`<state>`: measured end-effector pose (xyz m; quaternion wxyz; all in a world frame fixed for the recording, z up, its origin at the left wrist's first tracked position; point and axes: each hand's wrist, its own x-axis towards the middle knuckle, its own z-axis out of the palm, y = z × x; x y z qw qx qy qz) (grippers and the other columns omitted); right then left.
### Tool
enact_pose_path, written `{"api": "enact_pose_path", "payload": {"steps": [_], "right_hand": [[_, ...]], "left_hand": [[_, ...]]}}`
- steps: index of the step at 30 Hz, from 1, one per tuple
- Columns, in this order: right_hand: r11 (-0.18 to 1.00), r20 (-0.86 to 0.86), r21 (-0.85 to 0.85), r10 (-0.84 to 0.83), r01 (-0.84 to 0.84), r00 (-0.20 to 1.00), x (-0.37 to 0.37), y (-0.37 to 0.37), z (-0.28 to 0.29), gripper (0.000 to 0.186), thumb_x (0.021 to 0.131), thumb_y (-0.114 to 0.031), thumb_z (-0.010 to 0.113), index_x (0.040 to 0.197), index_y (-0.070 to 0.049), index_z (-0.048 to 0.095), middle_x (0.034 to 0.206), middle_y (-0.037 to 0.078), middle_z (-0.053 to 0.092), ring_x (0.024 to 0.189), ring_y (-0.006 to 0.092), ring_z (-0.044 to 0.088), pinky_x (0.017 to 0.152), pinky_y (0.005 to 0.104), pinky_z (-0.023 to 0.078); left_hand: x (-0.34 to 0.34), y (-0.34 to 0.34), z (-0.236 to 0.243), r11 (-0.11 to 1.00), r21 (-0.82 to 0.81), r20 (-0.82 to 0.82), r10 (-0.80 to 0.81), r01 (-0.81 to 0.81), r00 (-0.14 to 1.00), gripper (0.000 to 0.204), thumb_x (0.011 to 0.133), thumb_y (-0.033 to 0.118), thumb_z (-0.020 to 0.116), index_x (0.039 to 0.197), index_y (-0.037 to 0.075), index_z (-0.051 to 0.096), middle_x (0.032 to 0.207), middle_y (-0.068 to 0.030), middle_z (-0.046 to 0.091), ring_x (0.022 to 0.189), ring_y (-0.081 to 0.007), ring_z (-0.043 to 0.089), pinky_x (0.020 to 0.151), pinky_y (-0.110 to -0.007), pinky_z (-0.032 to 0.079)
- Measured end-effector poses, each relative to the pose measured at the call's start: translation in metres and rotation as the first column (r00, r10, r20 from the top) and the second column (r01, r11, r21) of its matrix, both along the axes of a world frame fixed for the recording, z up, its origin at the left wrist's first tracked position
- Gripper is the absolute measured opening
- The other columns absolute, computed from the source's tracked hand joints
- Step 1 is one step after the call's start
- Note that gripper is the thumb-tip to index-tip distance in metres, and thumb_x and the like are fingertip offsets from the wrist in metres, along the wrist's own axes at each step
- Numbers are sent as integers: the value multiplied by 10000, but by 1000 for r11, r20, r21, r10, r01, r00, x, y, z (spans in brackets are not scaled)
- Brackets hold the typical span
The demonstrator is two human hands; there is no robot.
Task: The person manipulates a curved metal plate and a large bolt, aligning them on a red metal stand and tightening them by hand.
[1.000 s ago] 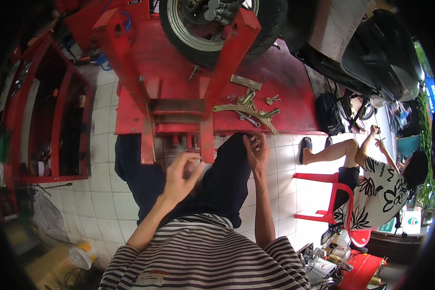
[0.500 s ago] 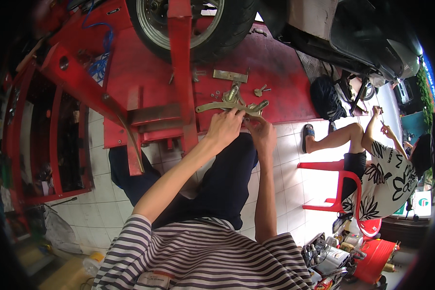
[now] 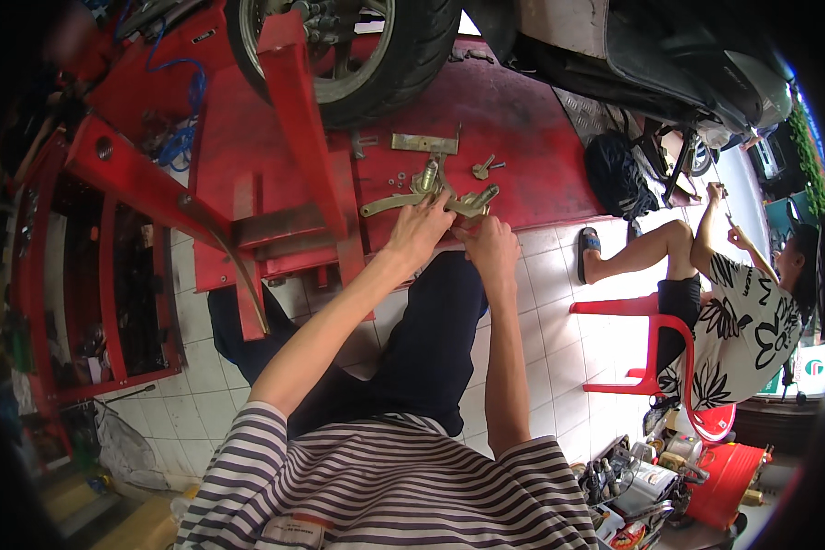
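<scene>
Head view: both hands are at the bracket (image 3: 390, 205), which lies at the near edge of the red table (image 3: 550, 174). The left hand (image 3: 419, 231) has its fingers bent onto the bracket's middle; the right hand (image 3: 491, 251) sits just beside them, toward its right end. Fingers overlap the metal, so whether either grip is clenched on the bracket, or on some small part beneath it, cannot be told.

As judged, the left hand should press the bracket flat while the right works by fingertip, since a curved piece is likely to rock under uneven force. Effort is best directed inward, away from the edge.

Edges and room: the table edge runs just under the grip, with a knee (image 3: 449, 282) below. Left of the grip, the stand (image 3: 289, 222) limits sideways travel. Beyond the grip, nuts (image 3: 396, 179) and a fitting (image 3: 483, 170) lie near the bracket; a sweep could scatter them. Farther beyond stands the wheel (image 3: 422, 64). Rightward, red surface extends to the black bundle (image 3: 617, 179), giving the freest path.
</scene>
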<state>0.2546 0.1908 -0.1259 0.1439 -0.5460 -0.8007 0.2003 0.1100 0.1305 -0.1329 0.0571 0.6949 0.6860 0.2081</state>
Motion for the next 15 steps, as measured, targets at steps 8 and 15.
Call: {"api": "enact_pose_path", "payload": {"steps": [8, 15], "right_hand": [[959, -131, -285, -30, -9, 991, 7, 7, 10, 268, 873, -361, 716, 942, -105, 752, 563, 33, 647, 593, 199, 663, 615, 364, 495], [976, -708, -194, -67, -102, 703, 29, -23, 11, 391, 1028, -172, 554, 1372, -27, 438, 907, 87, 670, 556, 81, 558, 501, 244, 443]], "left_hand": [[-3, 1, -4, 986, 143, -271, -42, 83, 962, 207, 805, 37, 625, 1010, 47, 606, 1199, -75, 551, 1206, -213, 531, 788, -380, 533], [-4, -13, 2, 926, 354, -81, -107, 129, 991, 212, 808, 26, 668, 1012, 52, 616, 989, -43, 663, 908, -196, 659, 733, -312, 545]]}}
